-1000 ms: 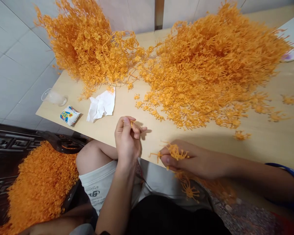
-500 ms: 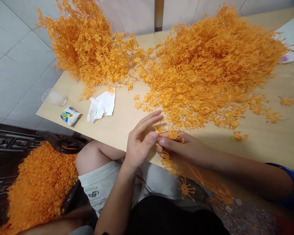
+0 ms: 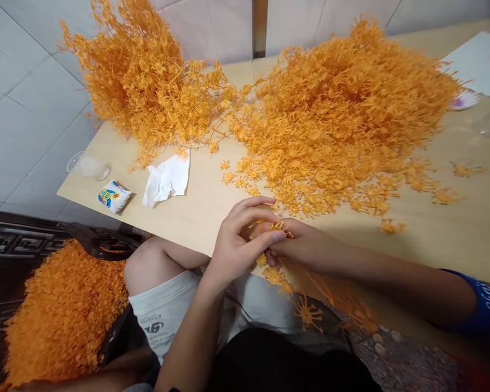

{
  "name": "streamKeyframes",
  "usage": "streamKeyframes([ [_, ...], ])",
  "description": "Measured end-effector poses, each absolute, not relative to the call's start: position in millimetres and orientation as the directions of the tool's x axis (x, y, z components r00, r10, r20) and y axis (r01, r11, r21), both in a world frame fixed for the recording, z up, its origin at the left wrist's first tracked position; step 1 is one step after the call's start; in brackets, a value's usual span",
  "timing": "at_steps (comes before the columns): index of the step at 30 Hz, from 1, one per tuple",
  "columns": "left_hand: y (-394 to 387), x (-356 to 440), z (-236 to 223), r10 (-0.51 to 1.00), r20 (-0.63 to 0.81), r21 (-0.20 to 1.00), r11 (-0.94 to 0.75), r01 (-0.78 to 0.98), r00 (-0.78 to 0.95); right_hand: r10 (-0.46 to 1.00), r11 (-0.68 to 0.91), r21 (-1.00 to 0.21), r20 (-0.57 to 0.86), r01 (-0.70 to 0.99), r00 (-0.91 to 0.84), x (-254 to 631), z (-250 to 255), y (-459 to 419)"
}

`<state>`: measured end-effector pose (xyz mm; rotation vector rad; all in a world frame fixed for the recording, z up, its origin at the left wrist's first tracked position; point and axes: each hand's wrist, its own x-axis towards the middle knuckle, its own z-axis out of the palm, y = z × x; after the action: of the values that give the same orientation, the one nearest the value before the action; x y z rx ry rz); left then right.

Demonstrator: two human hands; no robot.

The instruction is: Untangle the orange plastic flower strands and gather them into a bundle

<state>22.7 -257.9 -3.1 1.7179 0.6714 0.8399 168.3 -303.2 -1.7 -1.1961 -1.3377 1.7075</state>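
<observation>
My left hand (image 3: 239,239) curls over a small orange plastic flower piece (image 3: 276,225), its thumb pressed against it and against my other hand. My right hand (image 3: 306,242) meets it from the right, fingers closed on orange plastic flowers; its fingertips are partly hidden behind my left thumb. Below the hands, over the lap, hangs a string of the same flowers (image 3: 280,279), with one spidery flower (image 3: 309,313) at the lower end. Just beyond the hands a large heap of loose orange flower pieces (image 3: 343,125) covers the table (image 3: 206,204).
A second, taller orange bundle (image 3: 134,81) stands at the back left. Along the left end are a clear plastic cup (image 3: 90,166), a small printed packet (image 3: 113,197) and crumpled white paper (image 3: 167,179). More orange pieces (image 3: 65,316) fill a dark container by the chair.
My left hand has closed down over the flower piece, its thumb sliding right across my right hand's fingers. My right hand stays nearly in place, and the view has shifted slightly.
</observation>
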Motion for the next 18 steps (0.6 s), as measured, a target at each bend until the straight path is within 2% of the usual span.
streamKeyframes([
  [8,-259.8,18.7,-11.6,0.891,0.185,0.981,-0.143,-0.130,0.414,0.874,-0.271,-0.963,-0.247,0.002,-0.419,169.3,2.8,-308.5],
  [15,-265.7,23.6,-8.7,0.944,0.059,0.959,0.036,-0.281,0.324,0.890,-0.207,-0.978,-0.174,-0.033,-0.421,167.8,3.1,-304.8],
  [18,-263.0,26.9,-8.4,0.984,-0.008,0.931,0.073,-0.357,0.179,0.869,-0.213,-0.977,-0.201,0.024,-0.452,168.5,3.4,-309.9],
])
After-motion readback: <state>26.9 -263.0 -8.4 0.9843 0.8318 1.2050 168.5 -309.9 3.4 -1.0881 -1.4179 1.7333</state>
